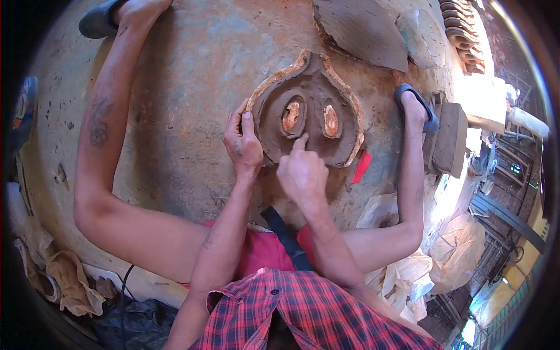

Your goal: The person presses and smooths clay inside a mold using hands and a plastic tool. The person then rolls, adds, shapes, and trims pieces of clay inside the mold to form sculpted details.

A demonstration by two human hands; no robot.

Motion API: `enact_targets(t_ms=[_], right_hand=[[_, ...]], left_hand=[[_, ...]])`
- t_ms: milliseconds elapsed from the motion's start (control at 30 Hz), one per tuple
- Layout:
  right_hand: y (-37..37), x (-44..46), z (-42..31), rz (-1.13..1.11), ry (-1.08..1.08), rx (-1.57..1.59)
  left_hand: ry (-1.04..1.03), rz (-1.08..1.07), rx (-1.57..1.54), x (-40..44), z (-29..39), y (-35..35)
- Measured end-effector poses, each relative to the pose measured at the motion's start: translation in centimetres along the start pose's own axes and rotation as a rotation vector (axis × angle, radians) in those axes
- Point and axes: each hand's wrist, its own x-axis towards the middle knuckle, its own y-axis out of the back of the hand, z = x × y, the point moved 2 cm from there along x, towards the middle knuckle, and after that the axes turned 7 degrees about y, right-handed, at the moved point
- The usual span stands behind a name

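- Red-and-navy plaid shirt (280,300), nearest of all, fills the bottom; dark strap (286,239) and pinkish-red shorts (256,254) show beyond it.
- Between my bent, spread legs, on the stained floor (186,175), lies a flat clay form (315,116), brown clay inside a rough tan rim.
- Its shape resembles an onion: the narrow tip points straight away from me, the broad rounded end faces my body. Its axis from tip to base runs away from me; length and width look about equal.
- Two ovals with orange-and-white middles sit side by side within it, left oval (291,116) leaning its top inward, right oval (331,121) nearly upright.
- My left hand (243,140) curves against the form's left edge, thumb by the rim; I cannot tell whether it pinches.
- My right hand (302,169) extends its forefinger to the clay just below the left oval; the other fingers fold under, hiding whether they hold anything.
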Motion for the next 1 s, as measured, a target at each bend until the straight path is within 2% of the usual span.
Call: enact_targets(t_ms=[100,167,233,333,400,433,500,667,733,1000], right_hand=[[-0.4,-0.7,-1.2,-0.068,-0.060,0.134],[1.9,-0.9,-0.7,-0.048,-0.056,0.183],[5.4,-1.4,0.2,0.290,0.006,0.618],[6.8,0.7,4.2,0.402,-0.035,0.610],[4.5,2.2,6.6,0.505,0.262,0.097],[4.0,2.3,6.7,0.502,0.267,0.097],[3.1,2.5,6.4,0.445,0.431,-0.090],[1.4,3.4,5.4,0.502,0.328,-0.119],[1.5,2.9,4.4,0.506,0.150,-0.138],[-0.5,0.6,3.0,0.570,-0.123,-0.003]], left_hand=[[0.021,-0.001,-0.051,0.1,0.0,-0.1],[-0.008,0.010,-0.004,0.2,-0.1,0.0],[-0.021,0.032,0.050,0.0,0.0,0.4],[-0.026,0.010,0.062,-0.1,1.0,0.2],[-0.011,0.009,0.044,0.0,0.7,0.2],[-0.010,0.015,0.044,0.0,0.7,0.2],[-0.036,0.008,0.058,-0.1,1.0,0.2],[-0.034,0.013,0.067,-0.2,1.4,0.3],[-0.022,-0.002,0.056,-0.2,1.1,0.1],[0.023,-0.023,-0.030,0.0,0.4,0.1]])
